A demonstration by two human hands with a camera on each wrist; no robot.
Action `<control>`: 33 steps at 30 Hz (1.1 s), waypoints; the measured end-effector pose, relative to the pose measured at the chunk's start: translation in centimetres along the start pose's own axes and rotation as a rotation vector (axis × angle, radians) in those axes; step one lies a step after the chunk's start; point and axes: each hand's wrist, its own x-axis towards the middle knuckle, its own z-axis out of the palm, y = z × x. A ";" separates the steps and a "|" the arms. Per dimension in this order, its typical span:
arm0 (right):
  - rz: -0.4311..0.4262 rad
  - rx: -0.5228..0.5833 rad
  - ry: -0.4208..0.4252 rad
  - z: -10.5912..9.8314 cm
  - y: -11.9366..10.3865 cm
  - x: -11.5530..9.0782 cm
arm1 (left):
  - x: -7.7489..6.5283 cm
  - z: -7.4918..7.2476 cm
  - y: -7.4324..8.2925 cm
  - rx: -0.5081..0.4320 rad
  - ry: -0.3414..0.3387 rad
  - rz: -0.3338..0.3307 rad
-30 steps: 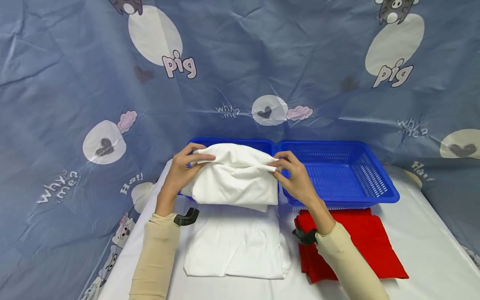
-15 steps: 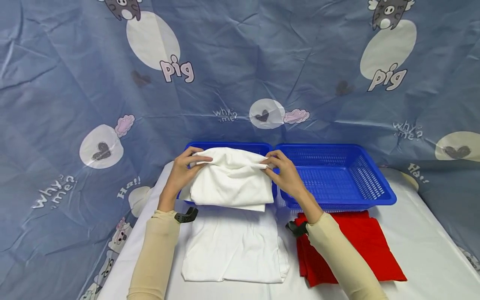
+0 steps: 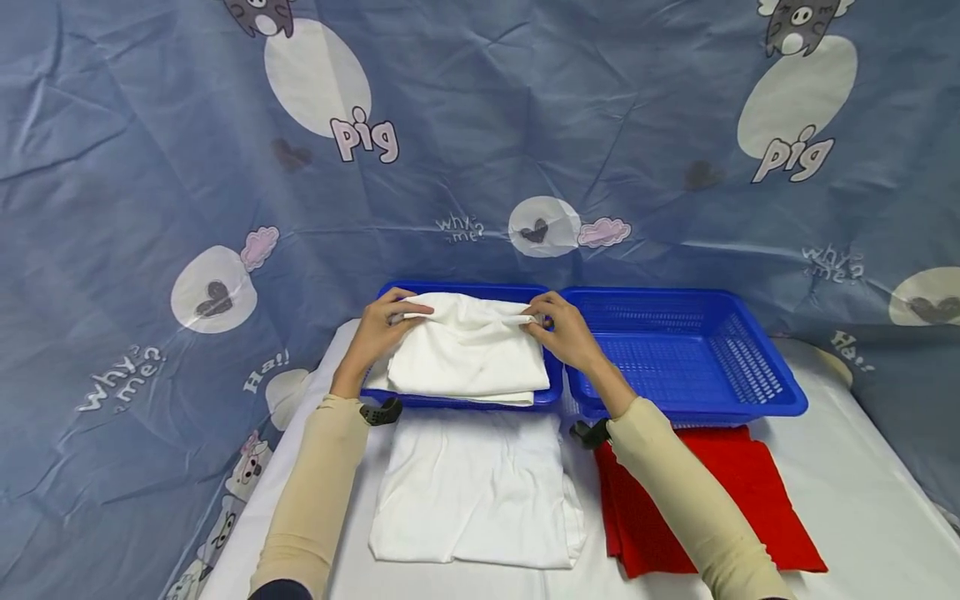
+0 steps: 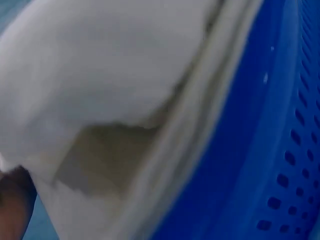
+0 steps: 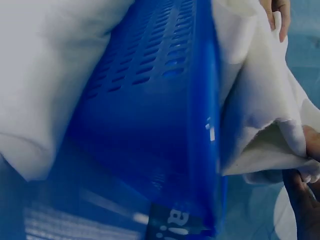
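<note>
Hands and cloth at the centre of the frame. The left hand [image 3: 378, 327] pinched the upper left corner of a folded white cloth [image 3: 468, 358] between thumb and fingers; the right hand [image 3: 566, 333] pinched the upper right corner likewise. Both grips were narrow and took in only the upper edge, which puckered between them, and no finger supported the lower edge. The white cloth lay over the left basket [image 3: 555, 385], its lower edge beside the front rim; whether its underside touched the basket floor could not be told. Three faults seemed possible. The lower edge, being unsupported, might have caught on the rim and folded under. The corners, if released unevenly, might have skewed the bundle or opened its layers, which gaped loosely in the right wrist view. The pucker, if left slack, might have set as a crease. Farther out, at lower centre, a second white cloth [image 3: 476, 492] lay on the bench [image 3: 847, 483]. Right of centre stood the right basket [image 3: 667, 358], with a red cloth [image 3: 727, 492] below it at lower right, partly hidden by the right sleeve [image 3: 686, 496]; a low sweep of that arm might have disturbed its folds.
</note>
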 end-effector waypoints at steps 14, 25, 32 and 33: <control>0.146 -0.105 -0.136 2.8 2.8 1.1 | 0.6 2.5 -2.6 0.040 -0.166 -0.074; 0.109 -0.511 -0.249 3.8 3.0 2.1 | 1.7 3.2 -2.5 0.170 -0.355 -0.156; 0.116 -0.661 -0.427 4.6 2.7 1.5 | -0.3 4.3 -3.4 0.286 -0.514 -0.171; 0.120 -0.688 -0.450 4.7 2.7 1.4 | -0.4 4.4 -3.4 0.293 -0.528 -0.189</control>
